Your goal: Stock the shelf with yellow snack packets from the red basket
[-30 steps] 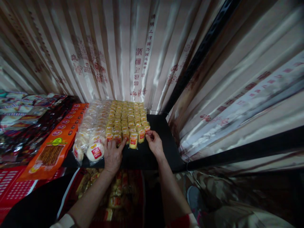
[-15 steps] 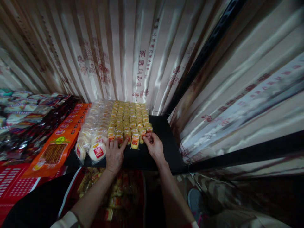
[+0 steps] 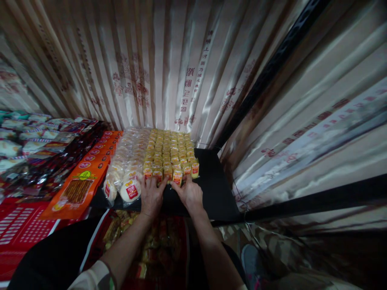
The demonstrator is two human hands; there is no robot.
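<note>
Small yellow wrapped cakes [image 3: 169, 147] stand in tight rows on a black shelf [image 3: 211, 185], red labels facing me along the front row. My left hand [image 3: 152, 197] lies along that front edge, fingers spread against the packs and thumb stretched to the right. My right hand [image 3: 191, 196] has its thumb and fingers around the lower part of one front wrapped cake [image 3: 177, 176]. Both thumbs come close together there. Left of the rows are larger round white cakes in clear wrappers [image 3: 130, 191], close to my left fingers.
Below the shelf is a red container with more wrapped packs [image 3: 151, 255]. Orange snack bags [image 3: 78, 189], dark packets [image 3: 57, 161] and a red basket [image 3: 24, 225] lie to the left. A printed curtain [image 3: 169, 60] hangs behind, with a black post [image 3: 266, 84] at right.
My right hand has moved left from the right end of the front row to the cake that stuck out. That cake now sits farther back, nearer the row. The view has shifted slightly.
</note>
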